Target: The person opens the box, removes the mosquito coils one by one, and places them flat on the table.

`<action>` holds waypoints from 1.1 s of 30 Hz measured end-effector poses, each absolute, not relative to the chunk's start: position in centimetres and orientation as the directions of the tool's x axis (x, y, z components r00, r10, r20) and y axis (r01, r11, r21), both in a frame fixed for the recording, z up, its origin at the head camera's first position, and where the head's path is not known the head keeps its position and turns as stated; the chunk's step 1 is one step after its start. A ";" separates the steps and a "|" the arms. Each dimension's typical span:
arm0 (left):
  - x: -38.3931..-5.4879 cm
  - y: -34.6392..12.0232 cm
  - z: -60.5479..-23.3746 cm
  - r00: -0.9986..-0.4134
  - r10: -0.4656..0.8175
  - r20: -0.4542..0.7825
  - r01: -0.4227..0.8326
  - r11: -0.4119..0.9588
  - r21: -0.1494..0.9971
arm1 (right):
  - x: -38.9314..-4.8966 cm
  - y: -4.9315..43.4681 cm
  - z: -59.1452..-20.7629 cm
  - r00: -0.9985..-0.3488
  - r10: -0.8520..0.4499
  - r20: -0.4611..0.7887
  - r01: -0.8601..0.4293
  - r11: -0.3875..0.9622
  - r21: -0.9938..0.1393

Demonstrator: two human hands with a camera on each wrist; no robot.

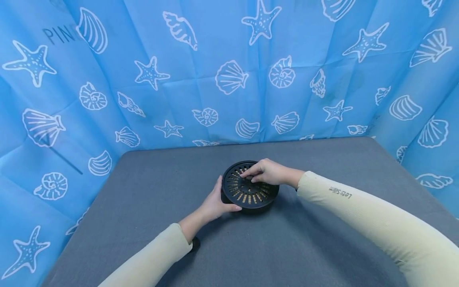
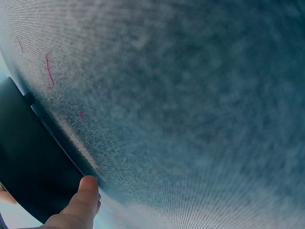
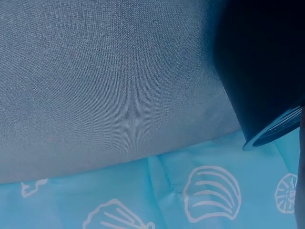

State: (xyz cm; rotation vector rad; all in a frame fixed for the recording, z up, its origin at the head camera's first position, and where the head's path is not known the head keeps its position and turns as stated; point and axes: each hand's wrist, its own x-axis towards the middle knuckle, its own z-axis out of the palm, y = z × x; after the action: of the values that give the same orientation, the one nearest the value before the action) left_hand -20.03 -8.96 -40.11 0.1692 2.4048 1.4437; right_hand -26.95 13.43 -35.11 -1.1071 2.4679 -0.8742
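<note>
Black round container (image 2: 38, 157), upright on the gray table (image 1: 161, 191), near the middle of the top and well apart from the far edge. Over its mouth, a black slotted lid (image 1: 251, 191), lying level with the rim as far as visible. Through the slots, pale yellow contents (image 1: 250, 198), too small to make out.

At the container's left side, the left hand (image 1: 213, 203): curled round the wall and gripping it, thumb (image 2: 81, 202) against the near side, fingers toward the far left. Above the middle of the lid, the right hand (image 1: 270, 172), forefinger and thumb drawn close together; seems to pinch a raised part there, mostly hidden beneath the fingers.

As for progress: lid on, contents inside, container steadied. Looks covered or very nearly so; cannot tell a full seating from a slight lift or a turn. Not yet done: letting go, with both hands in contact.

Farther out, cream sleeves (image 1: 358, 211) on both forearms, with lettering on the right one. In the left wrist view, a few red threads (image 2: 49, 70) on the gray cloth. Behind the table, a blue curtain (image 1: 201, 91) printed with white shells and starfish.
</note>
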 end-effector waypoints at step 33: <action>-20.1 -9.0 -40.3 -0.939 0.271 -0.213 -0.069 0.457 0.887 | -27.7 13.7 -35.6 -0.627 -0.778 -0.020 -0.527 0.443 -0.726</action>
State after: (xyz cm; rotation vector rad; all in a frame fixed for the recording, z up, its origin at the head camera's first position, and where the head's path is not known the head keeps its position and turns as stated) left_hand -20.05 -9.01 -40.34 0.1718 2.3873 1.4751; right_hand -27.73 13.66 -35.55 -1.1110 2.3483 -0.9966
